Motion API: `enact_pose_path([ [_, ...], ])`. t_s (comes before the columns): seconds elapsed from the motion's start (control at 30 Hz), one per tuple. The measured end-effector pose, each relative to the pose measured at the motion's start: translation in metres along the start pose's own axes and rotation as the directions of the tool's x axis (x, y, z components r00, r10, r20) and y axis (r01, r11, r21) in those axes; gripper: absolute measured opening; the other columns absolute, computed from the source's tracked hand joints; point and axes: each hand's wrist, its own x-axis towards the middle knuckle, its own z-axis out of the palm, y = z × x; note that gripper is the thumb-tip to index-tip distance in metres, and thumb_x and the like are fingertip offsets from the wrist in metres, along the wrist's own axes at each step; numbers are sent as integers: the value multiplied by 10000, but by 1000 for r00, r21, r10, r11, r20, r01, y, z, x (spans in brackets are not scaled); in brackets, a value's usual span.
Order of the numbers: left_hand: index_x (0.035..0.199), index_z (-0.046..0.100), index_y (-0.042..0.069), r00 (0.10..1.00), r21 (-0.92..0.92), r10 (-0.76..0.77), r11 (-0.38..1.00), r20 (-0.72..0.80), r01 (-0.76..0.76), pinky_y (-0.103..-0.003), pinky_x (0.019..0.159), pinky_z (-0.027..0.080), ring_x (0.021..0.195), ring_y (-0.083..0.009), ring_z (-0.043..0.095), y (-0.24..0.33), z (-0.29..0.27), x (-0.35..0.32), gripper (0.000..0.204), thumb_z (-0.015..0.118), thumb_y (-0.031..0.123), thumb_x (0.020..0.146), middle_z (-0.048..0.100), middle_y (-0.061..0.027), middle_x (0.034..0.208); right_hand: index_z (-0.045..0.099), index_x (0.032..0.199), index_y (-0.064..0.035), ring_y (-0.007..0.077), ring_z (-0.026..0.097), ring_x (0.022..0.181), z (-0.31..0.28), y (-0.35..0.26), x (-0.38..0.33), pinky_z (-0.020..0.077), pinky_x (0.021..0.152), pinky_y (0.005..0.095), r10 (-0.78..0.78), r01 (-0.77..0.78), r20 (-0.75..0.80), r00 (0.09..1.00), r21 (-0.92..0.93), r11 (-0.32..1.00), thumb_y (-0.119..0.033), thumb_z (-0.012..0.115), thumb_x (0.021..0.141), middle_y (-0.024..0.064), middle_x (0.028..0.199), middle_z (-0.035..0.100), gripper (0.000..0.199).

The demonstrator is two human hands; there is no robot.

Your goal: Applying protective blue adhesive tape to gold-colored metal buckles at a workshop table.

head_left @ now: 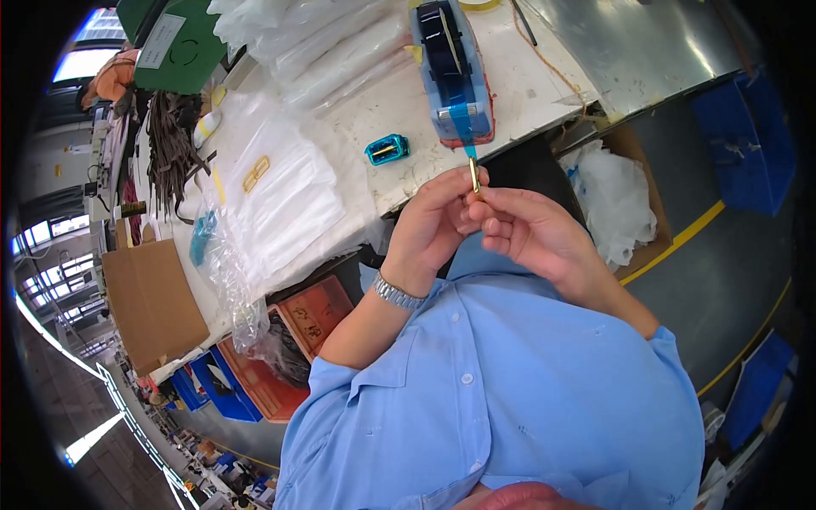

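My left hand (429, 229) and my right hand (531, 234) meet in front of my chest and together pinch a small gold oblong piece (474, 175), held on edge. A strip of blue tape (463, 127) runs from the blue tape dispenser (455, 72) on the white table (510, 93) down to the top of that piece. A metal watch band sits on my left wrist.
A small teal object (388, 150) lies on the table near the dispenser. Clear plastic bags (280, 200) with gold pieces lie to the left. A cardboard box holding white plastic (616, 200) stands at the right, blue bins (744, 140) beyond it. A green box (174, 42) is far left.
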Motion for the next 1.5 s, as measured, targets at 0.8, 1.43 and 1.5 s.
enact_pose_path([
  [0.8, 1098, 597, -39, 918, -670, -343, 636, 198, 383, -198, 477, 441, 578, -44, 510, 25, 10, 8, 138, 534, 74, 1048, 574, 7, 813, 743, 1192, 48, 151, 701, 1007, -20, -26, 58, 558, 965, 345, -262, 285, 114, 958, -320, 903, -222, 673, 1035, 103, 1152, 762, 320],
  [1.43, 1150, 690, -54, 578, 841, 799, 193, 165, -506, -248, 699, 585, 767, -132, 742, -13, 27, -19, 174, 697, -21, 979, 725, -82, 969, 711, 1270, 14, 173, 712, 1037, -3, 3, 43, 559, 926, 353, -293, 298, 86, 952, -62, 952, -269, 636, 1054, 100, 1166, 759, 363],
  [1.5, 1153, 693, -43, 552, 841, 809, 146, 202, -521, -251, 706, 586, 787, -131, 741, -14, 24, -16, 177, 687, -34, 977, 727, -92, 1002, 711, 1277, 8, 174, 711, 1045, -1, 4, 43, 559, 925, 352, -302, 305, 82, 950, -28, 952, -258, 635, 1056, 98, 1173, 757, 354],
])
